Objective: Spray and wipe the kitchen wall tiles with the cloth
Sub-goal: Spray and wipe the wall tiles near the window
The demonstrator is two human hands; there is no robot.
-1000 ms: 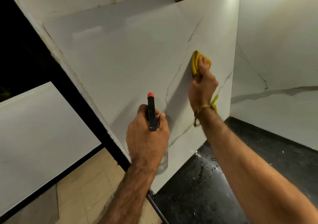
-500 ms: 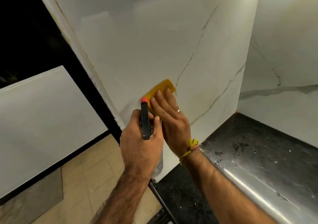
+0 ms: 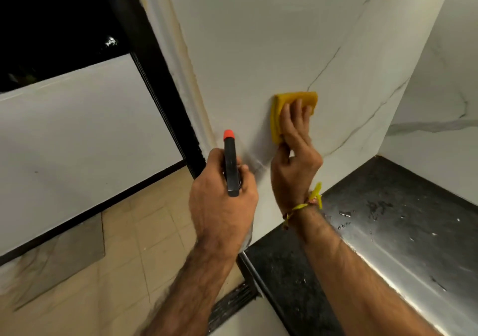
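A folded yellow cloth point(image 3: 289, 103) lies flat against the white marble-veined wall tile point(image 3: 258, 38), low on the wall near its left edge. My right hand point(image 3: 294, 152) presses it there, fingers spread over the cloth. To its left my left hand point(image 3: 222, 206) grips a spray bottle point(image 3: 230, 160) with a black head and an orange nozzle tip that points up at the wall. The bottle's clear body is mostly hidden under my hand.
A dark stone counter point(image 3: 401, 219) with water drops runs along the wall's foot on the right, meeting a second tiled wall point(image 3: 439, 90) in the corner. A black frame point(image 3: 165, 98) edges the wall on the left, with beige floor tiles point(image 3: 124, 258) below.
My right hand swept the cloth from high on the right down to the lower left of the tile, then slightly back right and up. The left hand kept the bottle aimed at the wall.
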